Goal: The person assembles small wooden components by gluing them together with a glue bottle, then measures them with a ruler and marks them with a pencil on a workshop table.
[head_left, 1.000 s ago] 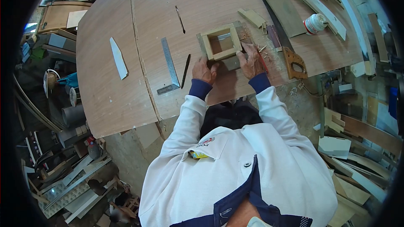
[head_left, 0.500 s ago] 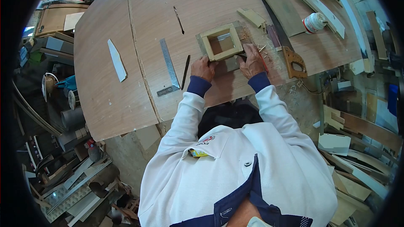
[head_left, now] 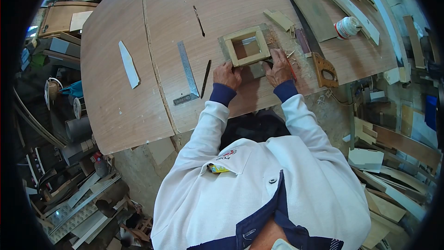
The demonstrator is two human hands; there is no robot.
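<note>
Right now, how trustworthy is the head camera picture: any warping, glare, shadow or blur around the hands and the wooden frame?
Head view: strong fisheye warp, with the table edges bowed and black corners; even daylight, no glare; the wooden frame, left hand and right hand are sharp, with only soft shadow under them; the floor clutter at the rim is darker and squeezed.

One wooden frame, one steel square, one handsaw, one glue bottle, two hands.

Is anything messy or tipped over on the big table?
Yes: a white glue bottle with red label lies on its side at the far right, and wood shavings are scattered beside the right hand.
</note>
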